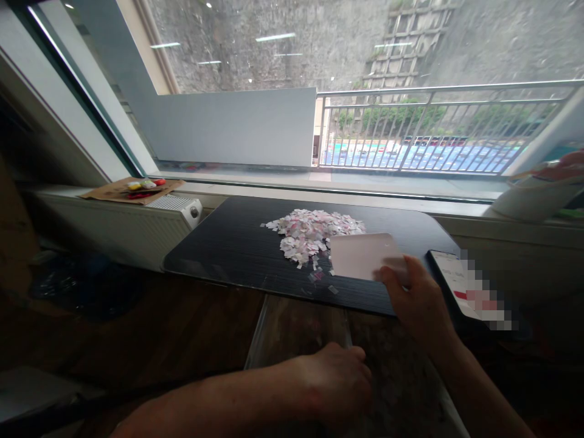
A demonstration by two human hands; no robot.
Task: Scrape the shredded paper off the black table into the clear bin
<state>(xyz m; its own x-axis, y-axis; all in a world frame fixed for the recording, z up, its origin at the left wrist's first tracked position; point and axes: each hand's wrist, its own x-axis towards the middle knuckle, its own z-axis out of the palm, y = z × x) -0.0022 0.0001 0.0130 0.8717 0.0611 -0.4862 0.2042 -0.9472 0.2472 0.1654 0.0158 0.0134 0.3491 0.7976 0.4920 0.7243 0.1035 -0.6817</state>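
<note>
Daylight came through the wide window (pixel 310 70), its glass streaked with lamp reflections (pixel 275 38). The floor (pixel 196 334) lay in deep shadow, the right hand (pixel 415 292) looked slightly blurred, and wide-angle distortion stretched the edges.

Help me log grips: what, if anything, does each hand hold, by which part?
The right hand holds a pale scraper by its right end; for the left hand, it cannot be told.
</note>
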